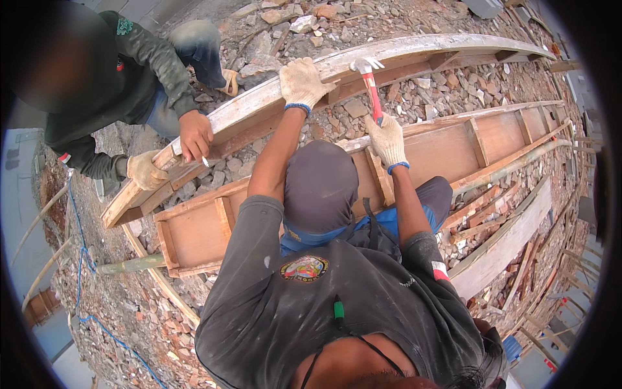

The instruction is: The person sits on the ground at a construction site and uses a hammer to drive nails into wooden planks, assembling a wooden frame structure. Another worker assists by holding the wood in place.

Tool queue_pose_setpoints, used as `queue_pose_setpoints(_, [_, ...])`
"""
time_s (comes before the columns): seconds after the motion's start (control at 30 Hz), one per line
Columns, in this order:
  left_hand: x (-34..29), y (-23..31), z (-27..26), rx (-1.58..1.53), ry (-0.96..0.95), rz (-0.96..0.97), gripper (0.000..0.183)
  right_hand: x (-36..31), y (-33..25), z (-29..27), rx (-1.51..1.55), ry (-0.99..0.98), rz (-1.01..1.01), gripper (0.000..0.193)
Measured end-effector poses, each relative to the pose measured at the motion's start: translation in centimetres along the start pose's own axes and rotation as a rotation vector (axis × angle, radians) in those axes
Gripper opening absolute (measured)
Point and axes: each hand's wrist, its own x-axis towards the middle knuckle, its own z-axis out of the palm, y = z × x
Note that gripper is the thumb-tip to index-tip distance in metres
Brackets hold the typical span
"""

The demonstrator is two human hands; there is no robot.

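The upper framed panel [402, 52] arcs from 9 o'clock over 12 to 2 o'clock, tilted, its pale long edge uppermost. The lower framed panel [447, 146] lies below it over rubble [149, 324], from 8 o'clock to nearly 3. A co-worker [91, 133] is at 10 o'clock, with a gloved hand [148, 170] on the upper panel's 9 o'clock end and a bare hand [194, 135] just beside it.

At 12 o'clock the left hand [303, 83] has its grip closed over the pale edge, fingers across the top, thumb stretched towards 3 o'clock. Towards 2 o'clock the right hand [387, 139] has its grip closed around the lower handle of the hammer [372, 94], whose head is raised towards 1 o'clock, near the panel.

To strike well, I would brace the panel at both handholds, set the left fingers clear of the hammer's path, hold the handle low and swing squarely from the wrist. The co-worker's hands should stay clear of the joint.

Counted: two framed panels; one loose pale board [505, 236] between 3 and 4 o'clock; three gloved hands and one bare; one hammer; one green pen [339, 310] on the wearer's chest. Any nails are too small to count.
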Motion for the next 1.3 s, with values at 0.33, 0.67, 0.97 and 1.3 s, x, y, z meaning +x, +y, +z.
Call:
queue_pose_setpoints(0.33, [-1.9,-0.5,-0.7,0.08,0.004,0.319,0.098,-10.7,15.0,5.7,0.558,0.052,0.704,0.021])
queue_pose_setpoints(0.67, [-8.5,3.6,-0.6,0.11,-0.032,0.352,0.09,-9.2,18.6,6.0,0.945,0.134,0.803,0.018])
queue_pose_setpoints(0.97, [-24.6,-7.9,15.2,-0.058,-0.854,0.177,0.059,-9.0,17.0,7.2,1.084,0.132,0.796,0.019])
queue_pose_setpoints(1.3, [-31.5,-6.8,11.0,-0.134,-0.741,-0.035,0.057,-8.1,16.7,8.2,1.223,0.175,0.734,0.014])
